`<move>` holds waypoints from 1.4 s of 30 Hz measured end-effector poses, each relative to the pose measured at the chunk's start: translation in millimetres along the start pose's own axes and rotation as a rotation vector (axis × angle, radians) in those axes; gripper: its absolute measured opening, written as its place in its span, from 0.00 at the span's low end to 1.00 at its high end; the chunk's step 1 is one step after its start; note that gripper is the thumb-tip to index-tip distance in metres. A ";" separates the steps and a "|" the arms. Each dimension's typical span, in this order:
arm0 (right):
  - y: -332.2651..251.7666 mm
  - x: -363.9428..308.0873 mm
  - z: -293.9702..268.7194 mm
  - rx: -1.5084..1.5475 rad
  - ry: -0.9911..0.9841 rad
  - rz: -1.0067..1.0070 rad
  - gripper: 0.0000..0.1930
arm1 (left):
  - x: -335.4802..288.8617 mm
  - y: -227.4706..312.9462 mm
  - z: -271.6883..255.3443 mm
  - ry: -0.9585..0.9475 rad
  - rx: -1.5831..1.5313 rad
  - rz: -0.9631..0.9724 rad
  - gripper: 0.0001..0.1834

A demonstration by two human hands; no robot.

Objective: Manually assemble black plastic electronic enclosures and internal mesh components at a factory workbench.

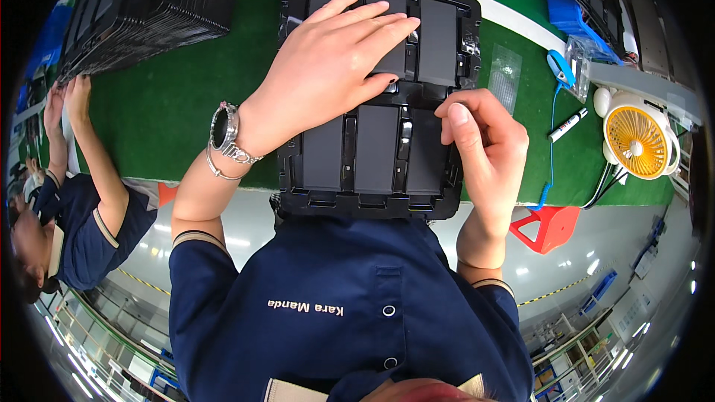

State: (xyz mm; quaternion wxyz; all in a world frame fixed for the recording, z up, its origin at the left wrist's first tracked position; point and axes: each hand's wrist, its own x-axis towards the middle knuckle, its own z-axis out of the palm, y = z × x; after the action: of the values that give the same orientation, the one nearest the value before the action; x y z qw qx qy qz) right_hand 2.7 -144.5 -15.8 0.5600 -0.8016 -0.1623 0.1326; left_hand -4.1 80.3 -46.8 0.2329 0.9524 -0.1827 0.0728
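Observation:
In front of me lies a black plastic tray (473,11) with two rows of pockets, holding several flat dark rectangular panels (376,150). My left hand (331,59) is spread over the far left part of the tray, fingers stretched out across the panels there; whether it presses on them I cannot tell. At the tray's right side, my right hand (488,138) is curled, thumb and forefinger close together by the top of the near right panel (426,164). Anything between those fingertips is hidden. A silver watch (223,132) and a bangle circle my left wrist.
A tall stack of black trays (160,18) stands far left, with a co-worker's hands (74,97) at its edge. On the green table's right are a clear plastic sheet (506,78), a blue coiled-cord strap (560,68), a marker (568,125) and a yellow-white fan (635,138).

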 end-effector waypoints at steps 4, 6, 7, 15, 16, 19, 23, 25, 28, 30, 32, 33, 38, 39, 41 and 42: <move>-1.6 -1.8 0.4 0.011 0.005 -0.009 0.06 | -1.4 4.7 -1.2 0.119 -0.044 -0.027 0.34; -3.0 -2.7 -0.1 -0.029 -0.030 -0.017 0.06 | -3.9 10.8 -7.0 0.119 -0.226 -0.088 0.32; -3.1 -3.0 0.0 -0.047 -0.048 -0.021 0.06 | -5.8 14.0 -10.9 0.078 -0.397 -0.140 0.32; -7.3 -2.6 15.5 -0.088 -0.143 -0.215 0.04 | -16.5 34.7 -24.4 -0.059 -1.080 -0.286 0.31; -10.7 -2.1 16.7 -0.119 -0.138 -0.237 0.04 | -17.3 35.5 -24.1 -0.059 -1.103 -0.292 0.32; -13.2 -2.4 17.8 -0.181 -0.116 -0.313 0.03 | -18.9 37.4 -22.5 -0.060 -1.153 -0.304 0.33; -12.0 -2.2 19.0 -0.259 -0.076 -0.409 0.03 | -19.4 38.4 -22.2 -0.072 -1.170 -0.315 0.33; -11.5 -2.1 18.8 -0.275 -0.081 -0.435 0.03 | -19.4 39.1 -22.5 -0.078 -1.178 -0.322 0.32; -7.9 -1.8 19.5 -0.273 -0.073 -0.466 0.03 | -19.2 40.3 -22.0 -0.082 -1.183 -0.329 0.32; -4.6 -1.0 20.3 -0.286 -0.054 -0.500 0.04 | -19.3 41.6 -21.8 -0.082 -1.182 -0.338 0.32; -2.2 -0.9 20.1 -0.326 -0.043 -0.533 0.05 | -19.5 41.8 -20.1 -0.090 -1.182 -0.334 0.32; -1.1 -0.9 19.0 -0.359 -0.041 -0.550 0.06 | -19.3 41.8 -19.1 -0.094 -1.181 -0.331 0.32; 7.1 2.6 17.9 -0.431 0.034 -0.679 0.08 | -17.0 42.4 -16.5 -0.157 -1.262 -0.370 0.32; 8.5 2.6 16.2 -0.435 0.040 -0.683 0.08 | -16.1 42.6 -16.6 -0.173 -1.284 -0.381 0.32; 8.2 2.5 13.6 -0.380 0.021 -0.634 0.07 | -15.0 44.4 -16.3 -0.163 -1.257 -0.376 0.32; 6.5 2.2 12.8 -0.323 -0.004 -0.578 0.06 | -14.7 45.1 -15.8 -0.161 -1.245 -0.373 0.33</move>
State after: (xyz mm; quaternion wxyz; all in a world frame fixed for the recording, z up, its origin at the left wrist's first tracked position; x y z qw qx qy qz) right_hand 0.4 -134.8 -26.3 0.4399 -0.8005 -0.4031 -0.0576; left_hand -35.7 55.1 -17.4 0.7350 0.6579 -0.0392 -0.1595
